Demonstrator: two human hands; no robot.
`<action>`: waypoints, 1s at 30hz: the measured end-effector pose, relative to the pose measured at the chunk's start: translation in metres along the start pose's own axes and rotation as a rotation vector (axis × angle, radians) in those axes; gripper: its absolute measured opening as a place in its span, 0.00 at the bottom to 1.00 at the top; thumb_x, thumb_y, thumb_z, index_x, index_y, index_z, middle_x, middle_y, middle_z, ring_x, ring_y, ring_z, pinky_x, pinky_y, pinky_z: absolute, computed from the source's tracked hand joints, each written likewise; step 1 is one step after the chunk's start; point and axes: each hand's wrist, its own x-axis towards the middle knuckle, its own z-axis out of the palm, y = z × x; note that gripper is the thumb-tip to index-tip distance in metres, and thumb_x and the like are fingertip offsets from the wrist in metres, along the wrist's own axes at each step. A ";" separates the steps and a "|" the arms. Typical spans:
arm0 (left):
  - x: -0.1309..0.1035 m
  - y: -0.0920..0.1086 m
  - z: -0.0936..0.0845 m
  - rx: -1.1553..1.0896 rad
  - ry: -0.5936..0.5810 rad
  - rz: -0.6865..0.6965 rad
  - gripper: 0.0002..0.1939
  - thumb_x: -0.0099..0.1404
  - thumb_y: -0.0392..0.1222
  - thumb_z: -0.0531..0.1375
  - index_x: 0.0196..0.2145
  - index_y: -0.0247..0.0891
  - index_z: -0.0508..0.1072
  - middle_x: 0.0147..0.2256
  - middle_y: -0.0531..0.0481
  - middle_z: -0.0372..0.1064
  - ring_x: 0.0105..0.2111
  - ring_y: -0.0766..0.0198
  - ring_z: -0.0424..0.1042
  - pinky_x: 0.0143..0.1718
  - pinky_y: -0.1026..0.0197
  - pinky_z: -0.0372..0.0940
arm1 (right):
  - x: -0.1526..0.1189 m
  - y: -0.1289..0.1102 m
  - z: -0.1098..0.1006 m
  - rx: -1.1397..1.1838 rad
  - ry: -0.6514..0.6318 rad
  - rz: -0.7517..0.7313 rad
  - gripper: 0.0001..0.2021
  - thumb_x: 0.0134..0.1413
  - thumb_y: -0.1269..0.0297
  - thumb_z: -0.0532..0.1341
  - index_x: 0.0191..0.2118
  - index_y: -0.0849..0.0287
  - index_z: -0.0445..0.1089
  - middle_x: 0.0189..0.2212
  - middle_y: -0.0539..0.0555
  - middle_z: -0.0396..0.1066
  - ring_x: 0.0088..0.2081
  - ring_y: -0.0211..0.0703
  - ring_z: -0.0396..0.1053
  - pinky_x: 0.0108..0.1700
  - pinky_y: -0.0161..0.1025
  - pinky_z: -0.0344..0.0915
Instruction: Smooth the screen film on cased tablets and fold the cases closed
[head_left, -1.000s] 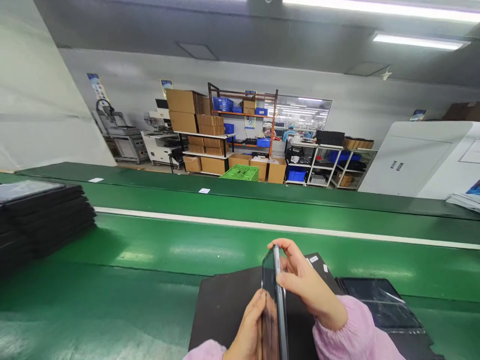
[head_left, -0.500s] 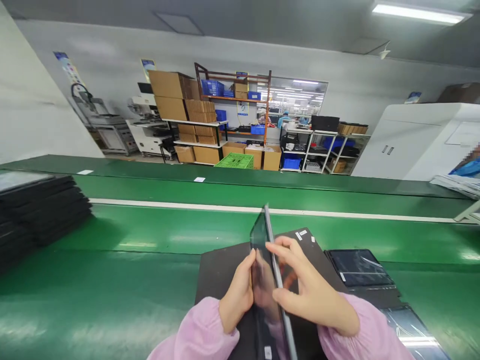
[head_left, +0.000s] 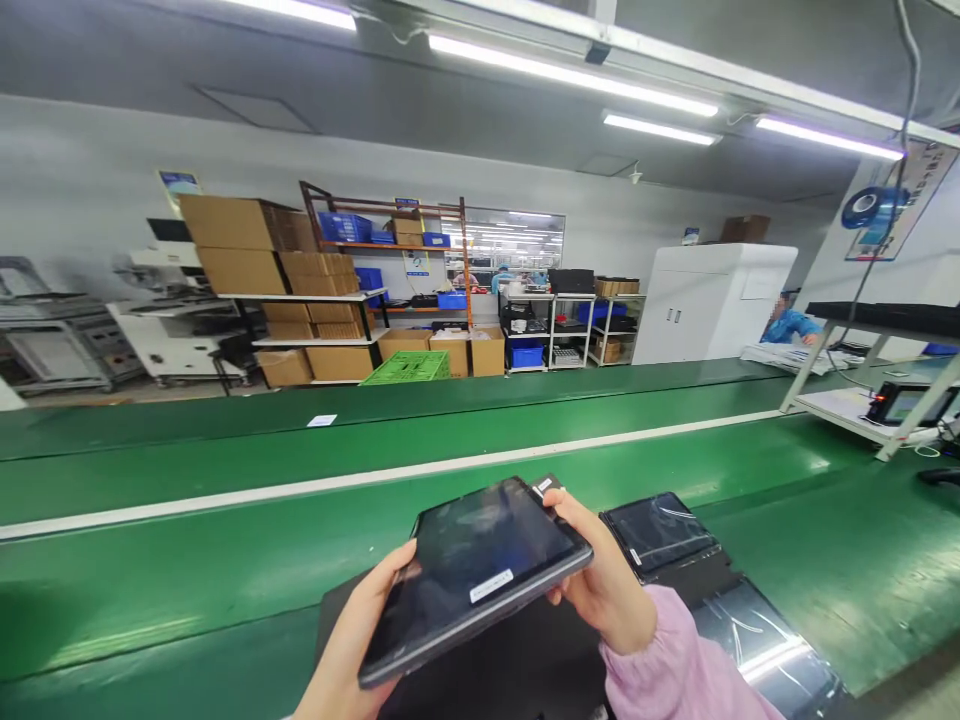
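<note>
A dark tablet [head_left: 480, 560] with a white label near its close edge is held up, screen facing me and tilted. My left hand [head_left: 367, 620] grips its left edge, thumb along the screen's border. My right hand [head_left: 604, 570] holds the right side, thumb on top and fingers underneath. Below the tablet lies a black mat [head_left: 495, 660], partly hidden by it. To the right rest two more flat screens, a dark panel [head_left: 664, 535] and a shiny film-covered panel [head_left: 765, 640].
The green bench [head_left: 187, 560] runs across the view, with a white strip along it. A white stand [head_left: 847, 415] is at the right. Beyond the bench are a green crate [head_left: 409, 368], cardboard boxes [head_left: 232, 235] and shelving. A person in blue [head_left: 791, 322] is at the far right.
The tablet has turned from nearly edge-on to lying tilted with its screen toward me. My right hand has gone from spread fingers beside it to gripping its right edge. The view has swung right.
</note>
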 end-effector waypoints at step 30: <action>0.003 -0.004 0.011 -0.038 -0.097 -0.054 0.21 0.60 0.33 0.56 0.52 0.36 0.65 0.36 0.45 0.74 0.32 0.61 0.75 0.41 0.59 0.69 | -0.006 0.022 -0.036 -0.040 0.325 0.033 0.20 0.29 0.57 0.74 0.34 0.57 0.76 0.44 0.54 0.69 0.46 0.47 0.64 0.38 0.32 0.68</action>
